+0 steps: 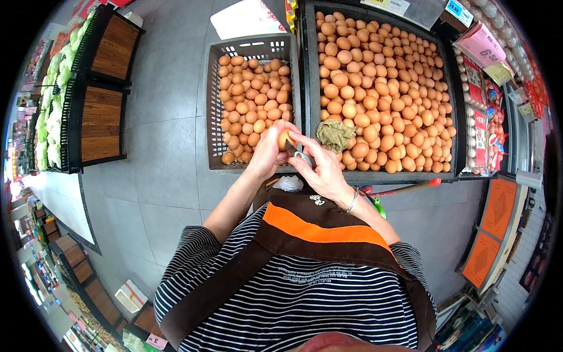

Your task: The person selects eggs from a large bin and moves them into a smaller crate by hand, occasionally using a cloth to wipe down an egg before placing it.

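Observation:
My left hand [267,152] holds a brown egg [286,140] over the near right corner of a brown plastic crate [212,105]. In my right hand [320,169] is a small knife [291,148] with a light handle; its dark blade lies against the egg's shell. The crate holds many loose brown eggs [260,99]. Right of it, a large dark-edged bin [311,88] is filled with more brown eggs [387,97]. A crumpled olive-green cloth [335,135] lies on the eggs at the bin's near left corner, just beyond my right hand.
A white sheet or box [247,18] with writing is behind the crate. Packaged eggs [478,132] and price signs [481,46] line the right. A clear plastic bag [288,183] lies near my apron. Black crates of green vegetables [56,101] stand on a wood-panelled display at left.

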The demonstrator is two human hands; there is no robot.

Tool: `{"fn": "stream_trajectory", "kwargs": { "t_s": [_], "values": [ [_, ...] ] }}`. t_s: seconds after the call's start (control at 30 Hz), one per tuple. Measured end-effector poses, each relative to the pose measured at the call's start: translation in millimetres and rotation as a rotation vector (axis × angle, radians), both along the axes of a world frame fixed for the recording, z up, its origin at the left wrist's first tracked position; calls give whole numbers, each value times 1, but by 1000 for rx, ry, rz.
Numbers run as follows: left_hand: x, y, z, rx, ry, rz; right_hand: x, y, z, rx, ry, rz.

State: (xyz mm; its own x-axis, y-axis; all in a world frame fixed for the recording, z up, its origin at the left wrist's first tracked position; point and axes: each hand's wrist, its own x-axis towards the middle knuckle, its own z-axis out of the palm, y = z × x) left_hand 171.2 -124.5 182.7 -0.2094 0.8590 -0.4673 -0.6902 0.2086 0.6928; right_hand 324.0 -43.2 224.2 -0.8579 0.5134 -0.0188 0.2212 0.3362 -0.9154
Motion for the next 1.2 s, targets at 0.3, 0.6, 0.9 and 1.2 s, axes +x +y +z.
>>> {"fn": "stream_trajectory", "kwargs": {
  "t_s": [0.3, 0.6, 0.9, 1.2],
  "values": [
    [4, -1, 11, -39, 0, 57, -2, -4, -2, 50, 70, -27],
    [14, -5, 27, -101, 182, 166, -7, -8, -11, -54, 209, -63],
    [26, -8, 13, -26, 724, 310, -14, -3, -6, -103, 201, -26],
    [29, -41, 45, -21, 247, 647, -41, -18, 13, -238, 276, 219]
  ]
}}
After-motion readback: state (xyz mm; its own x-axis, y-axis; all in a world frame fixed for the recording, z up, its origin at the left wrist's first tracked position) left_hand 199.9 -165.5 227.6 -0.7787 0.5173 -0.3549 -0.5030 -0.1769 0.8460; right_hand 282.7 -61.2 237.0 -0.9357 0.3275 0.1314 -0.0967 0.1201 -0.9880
